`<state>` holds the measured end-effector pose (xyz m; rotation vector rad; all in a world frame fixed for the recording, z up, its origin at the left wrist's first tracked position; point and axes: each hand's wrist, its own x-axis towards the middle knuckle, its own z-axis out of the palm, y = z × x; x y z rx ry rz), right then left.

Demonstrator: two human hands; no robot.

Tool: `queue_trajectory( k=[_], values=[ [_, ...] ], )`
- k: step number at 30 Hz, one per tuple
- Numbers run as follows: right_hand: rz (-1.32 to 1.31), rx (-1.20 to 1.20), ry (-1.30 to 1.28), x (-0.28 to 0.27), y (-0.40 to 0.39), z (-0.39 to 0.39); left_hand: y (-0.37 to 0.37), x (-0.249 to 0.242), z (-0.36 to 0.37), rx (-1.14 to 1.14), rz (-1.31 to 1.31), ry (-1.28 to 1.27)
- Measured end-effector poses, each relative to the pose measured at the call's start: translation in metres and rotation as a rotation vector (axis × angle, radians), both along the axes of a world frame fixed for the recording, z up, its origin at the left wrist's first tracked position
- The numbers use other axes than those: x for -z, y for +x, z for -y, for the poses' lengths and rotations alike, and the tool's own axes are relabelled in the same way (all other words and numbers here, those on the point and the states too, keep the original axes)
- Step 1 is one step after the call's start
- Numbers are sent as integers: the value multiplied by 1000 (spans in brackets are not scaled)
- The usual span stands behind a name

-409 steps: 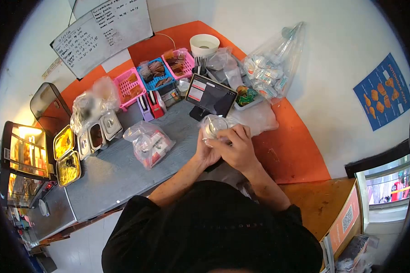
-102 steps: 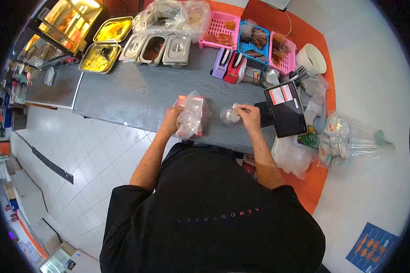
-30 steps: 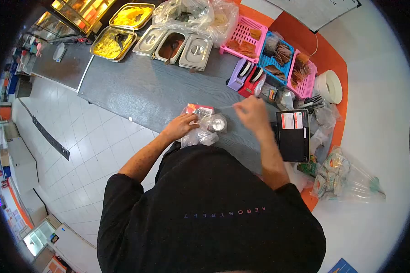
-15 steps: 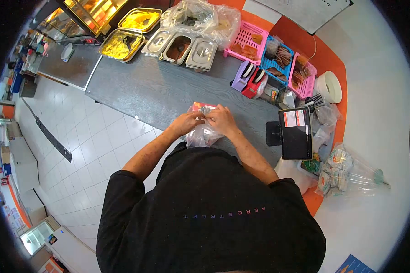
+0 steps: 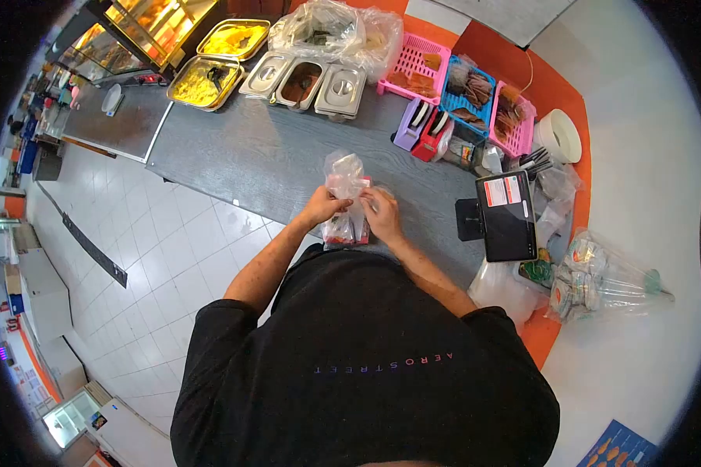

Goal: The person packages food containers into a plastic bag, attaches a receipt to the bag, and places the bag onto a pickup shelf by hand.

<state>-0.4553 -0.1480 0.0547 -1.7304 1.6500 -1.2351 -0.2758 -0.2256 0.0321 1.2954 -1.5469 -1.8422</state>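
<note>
A clear plastic bag stands up between my hands at the near edge of the grey counter, its top gathered and puffed out. Red and white packaging shows through its lower part. My left hand is closed on the bag's left side, just below the gathered top. On the other side, my right hand has its fingertips pinched against the bag near the neck.
Metal food trays and lidded steel containers line the counter's back. Pink and blue baskets, tape dispensers, a tablet on a stand and a white bucket are at the right.
The bag's top now rises above my hands, where it was bunched low before. My hands have moved slightly apart, and more of the red and white packaging shows below them.
</note>
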Motion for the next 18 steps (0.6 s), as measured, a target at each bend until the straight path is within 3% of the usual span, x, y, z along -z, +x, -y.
queue_trajectory(
  k=[5, 7, 9, 14, 18],
  values=[
    [-74, 170, -95, 7, 8, -9, -7, -31, 10, 178, 186, 69],
    [-139, 243, -86, 15, 5, -5, -4, -18, 10, 123, 79, 103],
    [-286, 119, -34, 15, 0, -1, -3, -4, 9, 73, -31, 137],
    [-171, 69, 153, 8, -2, 8, 5, 17, -2, 112, -25, -149],
    [-178, 66, 109, 8, 4, 5, 4, 5, 0, 105, -38, 7]
  ],
)
